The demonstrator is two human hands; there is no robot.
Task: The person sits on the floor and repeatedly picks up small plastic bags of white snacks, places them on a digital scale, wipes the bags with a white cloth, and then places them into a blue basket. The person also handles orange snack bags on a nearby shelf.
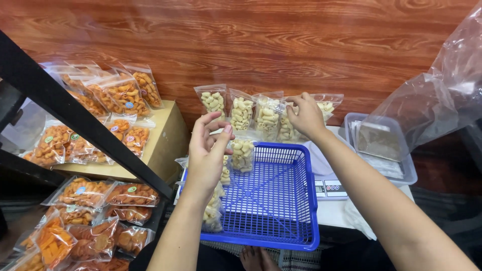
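A row of clear bags of pale tube-shaped snacks (pixel 242 111) leans against the wooden wall behind a blue plastic basket (pixel 273 200). My right hand (pixel 305 116) reaches to the row and pinches the top of one bag of pale snacks (pixel 286 125). My left hand (pixel 208 153) hovers over the basket's left rim with fingers apart and curled, holding nothing. More bags of the same snack (pixel 243 153) stand at the basket's back left and hang beside its left edge.
Bags of orange snacks (pixel 125 98) lie on a low wooden box at left, with more on the floor (pixel 90 221). A black bar (pixel 75 115) crosses the left. A grey tray (pixel 381 150), a large clear bag (pixel 442 95) and a small scale (pixel 331 189) sit at right.
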